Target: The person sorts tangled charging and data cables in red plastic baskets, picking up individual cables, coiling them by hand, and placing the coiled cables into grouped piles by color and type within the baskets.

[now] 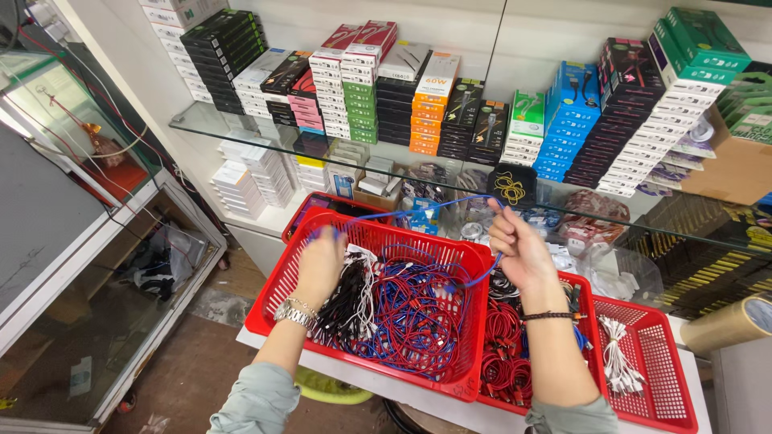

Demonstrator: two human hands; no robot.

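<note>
A: In the head view, how are the hands set?

B: Both are raised over the red basket [277,299]. The left hand [320,261] is turned back-up, fingers curled round one end of a blue cable [418,207]. The right hand [515,245] is lifted higher, fingertips pinched on the same cable, which arcs between them and loops down toward the basket.

A: How many baskets?

B: Three red ones that I can count: the big one, a middle basket [581,283] and a right basket [643,321]. A fourth may sit behind, but it's mostly hidden.

A: What's inside?

B: The big one holds coiled blue, red, black and white cables. The middle has red coils. The right has a bundle of white cables [618,358]. The glass shelf [201,124] above carries stacked boxes.
</note>
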